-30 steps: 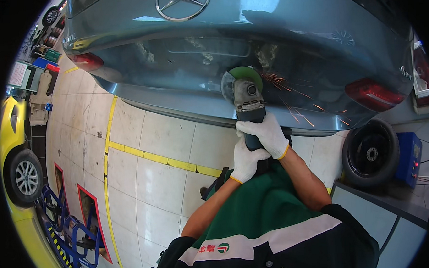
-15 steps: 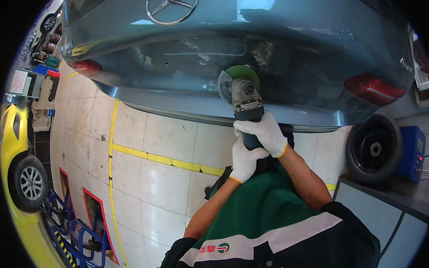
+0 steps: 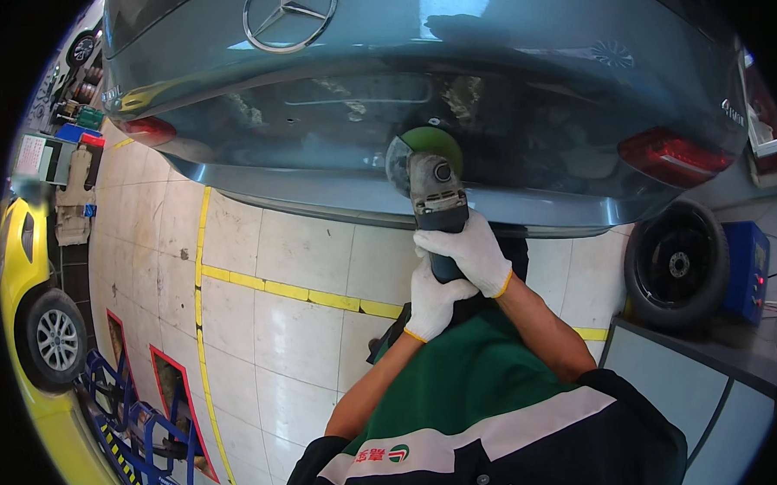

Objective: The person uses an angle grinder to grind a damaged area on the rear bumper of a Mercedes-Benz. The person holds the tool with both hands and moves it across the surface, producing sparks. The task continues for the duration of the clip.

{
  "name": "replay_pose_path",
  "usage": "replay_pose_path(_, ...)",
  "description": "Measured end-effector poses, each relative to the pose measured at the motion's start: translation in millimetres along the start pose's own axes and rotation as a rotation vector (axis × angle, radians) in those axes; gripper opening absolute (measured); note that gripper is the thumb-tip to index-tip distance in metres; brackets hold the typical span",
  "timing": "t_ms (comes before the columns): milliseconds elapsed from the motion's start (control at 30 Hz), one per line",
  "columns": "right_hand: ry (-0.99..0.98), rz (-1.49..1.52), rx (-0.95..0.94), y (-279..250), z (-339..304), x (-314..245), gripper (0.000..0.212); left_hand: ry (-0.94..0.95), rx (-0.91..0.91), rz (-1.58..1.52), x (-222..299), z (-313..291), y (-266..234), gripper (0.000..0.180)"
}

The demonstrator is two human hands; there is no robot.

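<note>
An angle grinder [image 3: 439, 188] with a metal head and dark body is held in front of me. My right hand [image 3: 476, 254], in a white knit glove, wraps around its body. Behind it, my left hand [image 3: 436, 303], gloved alike, grips the rear of the handle. At the front, a green disc [image 3: 432, 143] and a clear guard [image 3: 398, 166] are up against or just short of the car's rear panel; whether they touch I cannot tell. The blue-grey car [image 3: 254, 144] has several pale, scuffed patches [image 3: 464, 96] on its recessed panel.
Red tail lights [image 3: 678, 156] sit at both sides of the car. At right, a tire [image 3: 677, 264] stands beside a blue box [image 3: 745, 266] on a grey cabinet [image 3: 664, 386]. Leftward are a yellow car [image 3: 25, 258], blue metal frames [image 3: 158, 435], and yellow lines [image 3: 304, 294] on the tiled floor.
The view has shifted slightly, so the car's badge and the grinder sit a little further left. Both hands keep their hold on the grinder, and its disc remains at the panel.
</note>
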State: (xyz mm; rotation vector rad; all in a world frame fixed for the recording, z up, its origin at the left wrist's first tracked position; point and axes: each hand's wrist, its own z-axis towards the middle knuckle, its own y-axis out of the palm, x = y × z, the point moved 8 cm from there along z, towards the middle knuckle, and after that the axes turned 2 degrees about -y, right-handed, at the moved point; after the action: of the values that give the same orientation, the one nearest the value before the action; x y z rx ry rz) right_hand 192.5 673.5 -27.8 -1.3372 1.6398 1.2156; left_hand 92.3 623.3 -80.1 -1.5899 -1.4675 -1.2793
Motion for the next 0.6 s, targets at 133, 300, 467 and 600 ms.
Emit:
replay_pose_path(133, -0.014, 0.053, 0.004, -2.2, 4.9, -2.4, 0.019, 0.015, 0.019, 0.075, 11.7, 3.9, 0.7, 0.047)
replay_pose_path(300, 0.035, 0.127, -0.039, 3.6, 6.4, -6.4, 0.020, 0.014, 0.058, 0.149, 16.3, 7.0, -3.8, 0.060)
replay_pose_path(467, 0.043, 0.198, -0.044, 6.8, 6.6, -6.9, 0.019, 0.038, 0.081, 0.192, 28.2, 4.3, -5.7, 0.057)
replay_pose_path(600, 0.052, 0.227, -0.031, 8.4, 6.8, -3.2, 0.018, -0.024, 0.090, 0.232, 22.0, 4.9, -10.9, 0.058)
